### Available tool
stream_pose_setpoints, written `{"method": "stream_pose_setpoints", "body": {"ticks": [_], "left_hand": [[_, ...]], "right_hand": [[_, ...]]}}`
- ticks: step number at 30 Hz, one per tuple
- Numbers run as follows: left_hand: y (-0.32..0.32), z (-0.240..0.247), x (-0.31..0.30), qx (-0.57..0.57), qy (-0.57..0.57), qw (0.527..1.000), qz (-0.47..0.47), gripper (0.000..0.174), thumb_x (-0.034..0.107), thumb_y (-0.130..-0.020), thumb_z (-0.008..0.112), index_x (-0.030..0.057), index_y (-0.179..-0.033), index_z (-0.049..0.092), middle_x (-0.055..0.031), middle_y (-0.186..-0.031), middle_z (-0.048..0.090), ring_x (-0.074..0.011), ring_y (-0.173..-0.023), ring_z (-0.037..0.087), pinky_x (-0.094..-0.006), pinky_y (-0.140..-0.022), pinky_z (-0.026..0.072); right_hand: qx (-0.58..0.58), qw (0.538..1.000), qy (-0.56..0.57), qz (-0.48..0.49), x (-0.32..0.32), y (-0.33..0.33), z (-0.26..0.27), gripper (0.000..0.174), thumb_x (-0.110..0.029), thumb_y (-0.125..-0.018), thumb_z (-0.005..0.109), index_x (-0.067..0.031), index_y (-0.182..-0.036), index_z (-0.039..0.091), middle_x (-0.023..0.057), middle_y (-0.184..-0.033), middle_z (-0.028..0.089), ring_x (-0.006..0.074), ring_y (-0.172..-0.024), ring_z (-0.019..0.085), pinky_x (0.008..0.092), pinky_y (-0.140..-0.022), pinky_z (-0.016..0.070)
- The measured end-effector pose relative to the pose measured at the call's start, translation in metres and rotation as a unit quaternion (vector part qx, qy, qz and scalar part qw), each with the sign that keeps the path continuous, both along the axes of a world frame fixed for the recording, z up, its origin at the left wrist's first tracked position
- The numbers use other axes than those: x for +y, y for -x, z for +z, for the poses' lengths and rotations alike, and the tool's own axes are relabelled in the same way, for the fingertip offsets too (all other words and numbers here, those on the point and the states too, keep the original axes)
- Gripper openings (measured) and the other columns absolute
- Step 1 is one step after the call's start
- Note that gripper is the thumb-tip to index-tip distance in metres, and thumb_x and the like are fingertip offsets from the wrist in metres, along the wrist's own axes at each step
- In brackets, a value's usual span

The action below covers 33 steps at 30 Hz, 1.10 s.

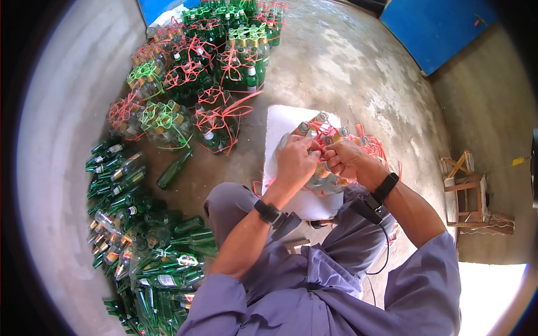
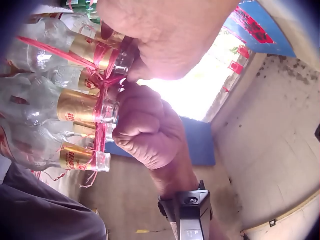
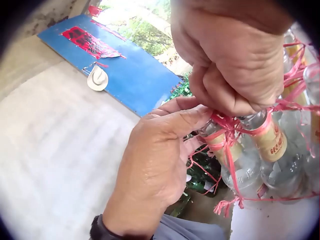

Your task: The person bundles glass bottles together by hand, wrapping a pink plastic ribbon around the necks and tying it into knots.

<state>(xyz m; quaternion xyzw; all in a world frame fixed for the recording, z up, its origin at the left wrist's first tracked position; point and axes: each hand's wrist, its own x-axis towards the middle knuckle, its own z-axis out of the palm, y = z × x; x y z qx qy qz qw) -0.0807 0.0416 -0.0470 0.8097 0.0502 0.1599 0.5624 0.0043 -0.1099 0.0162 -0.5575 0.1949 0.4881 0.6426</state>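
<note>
A cluster of clear glass bottles (image 1: 318, 183) with gold neck labels stands on a white slab (image 1: 274, 120) between my knees. Red plastic string (image 2: 101, 95) winds around the bottle necks and links them. Over the near-left necks, my left hand (image 1: 296, 161) pinches the string between thumb and fingers. My right hand (image 1: 352, 160) is curled tightly on the same red string, knuckles close beside the left fingertips. In the right wrist view, the string (image 3: 227, 122) bunches just below both hands, and a loose frayed end hangs by a bottle. The stretch between the fingers is hidden.
Many loose green bottles (image 1: 162, 246) lie piled at my left. Bundles tied with red and green string (image 1: 162, 117) stand farther ahead. One green bottle (image 1: 175, 169) lies alone on the floor. A wooden stool (image 1: 471, 196) stands at right, near a blue door panel (image 1: 434, 31).
</note>
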Motion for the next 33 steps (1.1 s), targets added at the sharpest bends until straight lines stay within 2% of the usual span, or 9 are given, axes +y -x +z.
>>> {"method": "stream_pose_setpoints", "body": {"ticks": [5, 8, 13, 20, 22, 23, 26, 28, 33], "left_hand": [[-0.001, 0.004, 0.002, 0.001, -0.017, 1.000, -0.006, 0.018, 0.015, -0.082, 0.071, 0.0019, -0.094, 0.073, -0.0173, -0.096, 0.068, -0.0310, -0.105, 0.064, -0.0399, -0.087, 0.0525], [-0.006, -0.001, 0.002, 0.011, 0.027, 1.000, -0.010, 0.016, 0.014, -0.081, 0.070, 0.0023, -0.091, 0.073, -0.0185, -0.095, 0.068, -0.0320, -0.100, 0.066, -0.0406, -0.085, 0.0531], [-0.008, 0.006, 0.000, 0.012, -0.060, 0.998, 0.023, 0.012, 0.012, -0.077, 0.072, 0.0042, -0.086, 0.073, -0.0171, -0.091, 0.070, -0.0324, -0.093, 0.067, -0.0415, -0.084, 0.0537], [-0.008, 0.005, -0.001, -0.019, -0.082, 0.996, 0.029, 0.010, 0.012, -0.077, 0.073, 0.0055, -0.084, 0.074, -0.0152, -0.087, 0.071, -0.0328, -0.093, 0.068, -0.0433, -0.083, 0.0537], [-0.009, 0.003, 0.000, -0.019, -0.089, 0.995, 0.029, 0.009, 0.013, -0.077, 0.074, 0.0068, -0.084, 0.073, -0.0135, -0.086, 0.071, -0.0318, -0.094, 0.067, -0.0441, -0.085, 0.0520], [-0.009, 0.003, -0.001, -0.020, -0.088, 0.995, 0.029, 0.009, 0.013, -0.077, 0.074, 0.0068, -0.084, 0.073, -0.0135, -0.086, 0.071, -0.0318, -0.094, 0.067, -0.0441, -0.085, 0.0520], [-0.009, 0.001, -0.002, -0.023, -0.119, 0.992, 0.037, 0.009, 0.015, -0.076, 0.075, 0.0085, -0.083, 0.073, -0.0113, -0.086, 0.071, -0.0300, -0.095, 0.067, -0.0444, -0.088, 0.0485], [-0.010, 0.001, -0.002, -0.020, -0.136, 0.990, 0.030, 0.010, 0.016, -0.077, 0.076, 0.0092, -0.083, 0.073, -0.0100, -0.085, 0.072, -0.0288, -0.095, 0.066, -0.0444, -0.091, 0.0453], [-0.010, 0.000, -0.002, -0.027, -0.134, 0.990, 0.027, 0.010, 0.016, -0.077, 0.075, 0.0089, -0.085, 0.073, -0.0078, -0.080, 0.069, -0.0275, -0.090, 0.066, -0.0445, -0.089, 0.0450]], "right_hand": [[0.028, 0.999, -0.022, 0.024, -0.007, -0.007, -0.004, 0.019, -0.007, -0.100, 0.051, -0.0093, -0.082, 0.054, -0.0083, -0.064, 0.044, 0.0023, -0.046, 0.035, 0.0225, -0.040, 0.0205], [0.033, 0.998, -0.026, 0.042, -0.008, -0.007, -0.005, 0.019, -0.007, -0.100, 0.052, -0.0098, -0.082, 0.054, -0.0089, -0.063, 0.042, 0.0023, -0.046, 0.035, 0.0227, -0.040, 0.0202], [-0.035, 0.999, 0.017, -0.031, 0.004, 0.009, -0.002, 0.023, -0.007, -0.101, 0.051, -0.0142, -0.079, 0.049, -0.0107, -0.062, 0.039, 0.0010, -0.045, 0.032, 0.0204, -0.040, 0.0214], [0.007, 0.999, 0.006, -0.043, 0.000, 0.005, -0.010, 0.022, -0.008, -0.100, 0.051, -0.0139, -0.079, 0.050, -0.0091, -0.062, 0.042, 0.0015, -0.045, 0.033, 0.0199, -0.039, 0.0226], [0.000, 0.998, -0.012, -0.058, -0.002, 0.007, -0.013, 0.019, -0.006, -0.096, 0.058, -0.0117, -0.078, 0.055, -0.0060, -0.063, 0.048, 0.0027, -0.046, 0.038, 0.0214, -0.039, 0.0252], [0.000, 0.998, -0.012, -0.058, 0.001, 0.011, -0.010, 0.019, -0.006, -0.096, 0.058, -0.0117, -0.078, 0.055, -0.0060, -0.063, 0.048, 0.0027, -0.046, 0.038, 0.0214, -0.039, 0.0252], [-0.068, 0.992, 0.051, -0.093, 0.006, 0.021, -0.006, 0.020, -0.007, -0.097, 0.058, -0.0114, -0.078, 0.055, -0.0059, -0.064, 0.048, 0.0027, -0.046, 0.038, 0.0210, -0.039, 0.0257], [-0.023, 0.993, -0.020, -0.110, -0.001, 0.019, -0.011, 0.018, -0.008, -0.099, 0.055, -0.0101, -0.082, 0.055, -0.0057, -0.065, 0.048, 0.0028, -0.047, 0.038, 0.0209, -0.040, 0.0264], [0.008, 0.986, -0.084, -0.145, -0.008, 0.025, -0.012, 0.012, -0.010, -0.103, 0.051, -0.0092, -0.091, 0.054, -0.0068, -0.065, 0.046, 0.0029, -0.047, 0.036, 0.0208, -0.040, 0.0261]]}}
